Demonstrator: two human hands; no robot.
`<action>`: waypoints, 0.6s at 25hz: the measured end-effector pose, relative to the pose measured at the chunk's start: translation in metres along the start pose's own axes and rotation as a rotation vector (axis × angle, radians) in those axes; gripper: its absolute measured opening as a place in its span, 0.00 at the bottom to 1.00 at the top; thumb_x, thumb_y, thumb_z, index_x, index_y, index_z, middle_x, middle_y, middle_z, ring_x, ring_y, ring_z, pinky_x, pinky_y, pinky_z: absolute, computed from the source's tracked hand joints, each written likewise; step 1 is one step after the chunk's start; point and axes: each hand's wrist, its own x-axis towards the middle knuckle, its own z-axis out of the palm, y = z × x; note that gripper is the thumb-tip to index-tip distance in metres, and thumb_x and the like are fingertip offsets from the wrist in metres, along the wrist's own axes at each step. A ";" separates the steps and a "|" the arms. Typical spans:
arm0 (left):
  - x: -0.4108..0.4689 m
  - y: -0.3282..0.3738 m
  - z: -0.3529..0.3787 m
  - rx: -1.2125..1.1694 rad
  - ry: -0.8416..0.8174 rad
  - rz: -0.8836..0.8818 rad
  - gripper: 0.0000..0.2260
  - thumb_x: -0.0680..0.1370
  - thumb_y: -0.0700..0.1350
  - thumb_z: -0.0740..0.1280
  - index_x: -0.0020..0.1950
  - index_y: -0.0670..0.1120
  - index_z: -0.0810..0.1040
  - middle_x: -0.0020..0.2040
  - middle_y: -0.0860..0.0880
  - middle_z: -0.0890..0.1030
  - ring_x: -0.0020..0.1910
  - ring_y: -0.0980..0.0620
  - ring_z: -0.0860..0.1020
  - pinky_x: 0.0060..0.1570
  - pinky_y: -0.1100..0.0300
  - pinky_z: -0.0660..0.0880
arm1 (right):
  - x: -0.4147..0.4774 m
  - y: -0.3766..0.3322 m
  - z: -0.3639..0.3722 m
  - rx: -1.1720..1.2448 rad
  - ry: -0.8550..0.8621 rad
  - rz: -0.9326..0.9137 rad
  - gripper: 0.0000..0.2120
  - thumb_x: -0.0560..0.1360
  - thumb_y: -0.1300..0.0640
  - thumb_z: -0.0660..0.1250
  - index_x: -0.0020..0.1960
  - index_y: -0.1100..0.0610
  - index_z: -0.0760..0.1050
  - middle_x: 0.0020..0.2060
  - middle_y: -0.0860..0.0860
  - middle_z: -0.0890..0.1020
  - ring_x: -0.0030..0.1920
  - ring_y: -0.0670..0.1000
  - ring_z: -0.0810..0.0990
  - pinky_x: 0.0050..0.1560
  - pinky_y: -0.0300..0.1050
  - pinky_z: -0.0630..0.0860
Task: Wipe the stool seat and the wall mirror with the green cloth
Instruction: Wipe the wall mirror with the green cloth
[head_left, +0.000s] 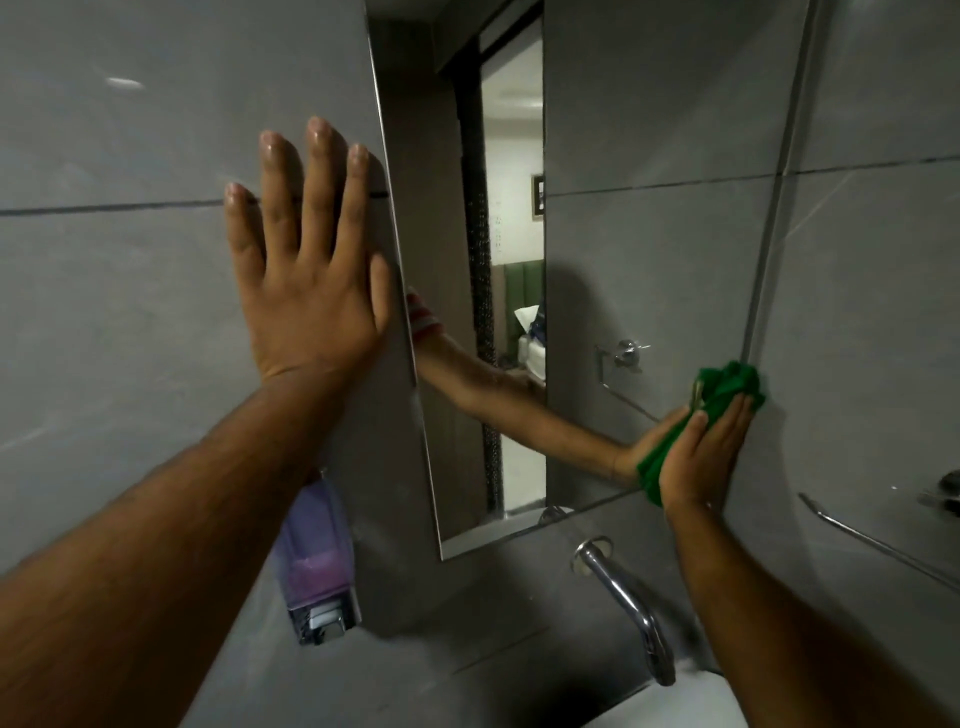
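Pressing green cloth (722, 395) on upright mirror's (649, 260) right edge

Hands, wall mirror and washbasin fittings on a tiled wall

The wall mirror (613, 249) hangs on the tiled wall (130, 286); the left hand (311, 291) lies flat on the tiles just beside the mirror's left edge. The right hand (704, 457) presses the cloth (722, 387) against the mirror's lower right corner. Below the left forearm a soap dispenser (317, 561) is fixed to the wall. The tap (623, 597) juts from the wall beneath the mirror, over the basin (675, 706). A rail (878, 545) lies right of the right hand.
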 end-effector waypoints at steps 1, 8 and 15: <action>0.000 0.000 0.000 0.010 0.002 0.001 0.34 0.88 0.58 0.53 0.92 0.50 0.46 0.92 0.43 0.48 0.90 0.35 0.48 0.86 0.31 0.48 | -0.009 0.010 0.003 0.019 0.011 0.028 0.30 0.87 0.56 0.53 0.85 0.68 0.56 0.85 0.67 0.59 0.87 0.66 0.59 0.88 0.61 0.57; 0.002 0.003 0.002 0.083 0.046 -0.033 0.35 0.86 0.57 0.58 0.92 0.51 0.52 0.91 0.42 0.55 0.89 0.34 0.54 0.85 0.29 0.52 | -0.017 0.020 0.007 0.076 0.156 0.126 0.24 0.88 0.57 0.57 0.83 0.58 0.67 0.80 0.63 0.72 0.78 0.66 0.75 0.78 0.58 0.72; -0.011 -0.009 -0.024 0.013 -0.114 0.020 0.38 0.85 0.58 0.59 0.92 0.51 0.48 0.92 0.46 0.48 0.91 0.38 0.46 0.86 0.31 0.47 | -0.032 -0.108 -0.028 0.350 0.114 -0.117 0.21 0.89 0.60 0.56 0.81 0.60 0.69 0.76 0.65 0.77 0.73 0.64 0.80 0.73 0.51 0.77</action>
